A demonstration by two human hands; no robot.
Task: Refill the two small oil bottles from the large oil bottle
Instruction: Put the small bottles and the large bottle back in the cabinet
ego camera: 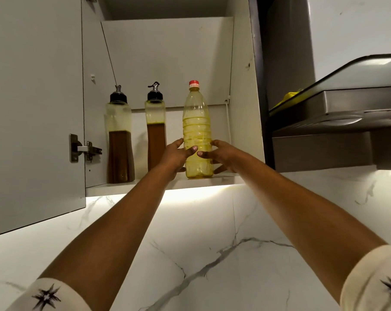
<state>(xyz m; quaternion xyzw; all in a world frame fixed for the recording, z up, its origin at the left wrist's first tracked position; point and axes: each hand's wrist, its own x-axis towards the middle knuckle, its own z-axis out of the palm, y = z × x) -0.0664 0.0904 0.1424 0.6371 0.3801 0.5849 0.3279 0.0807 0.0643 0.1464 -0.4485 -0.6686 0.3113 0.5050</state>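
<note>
A large clear plastic bottle of yellow oil with a red cap stands upright on the shelf of an open wall cabinet. My left hand and my right hand grip its lower half from either side, thumbs across its front. To its left stand two small oil bottles with black pourer tops, each holding dark brown oil: one at the far left, the other partly behind my left hand.
The cabinet door stands open on the left, hinge showing. The shelf's front edge is lit from below. A steel range hood juts out at the right. Marble-pattern wall lies below.
</note>
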